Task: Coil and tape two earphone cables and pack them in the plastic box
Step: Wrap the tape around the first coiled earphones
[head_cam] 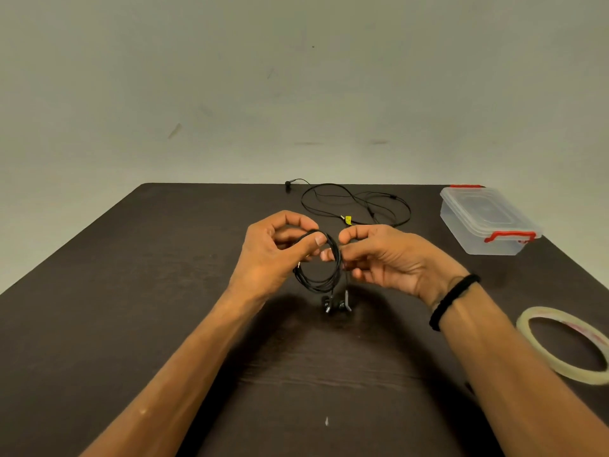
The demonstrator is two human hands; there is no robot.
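Coiled cable [318, 268] between hands, mid-table [99, 291]

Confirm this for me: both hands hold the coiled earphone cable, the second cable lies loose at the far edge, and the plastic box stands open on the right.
Not quite. In the head view the plastic box is closed, lid on. The rest holds: both hands, left and right, hold the coiled earphone cable, and the second cable lies loose.

One head-worn wide-angle view, looking forward and down.

The camera sits above the near edge of the dark brown wooden desk [131, 291], facing its far edge and the plain grey-green wall [230, 77] behind. Both forearms enter from the bottom corners, close to the lens. The wide lens bends the desk's side edges outward.
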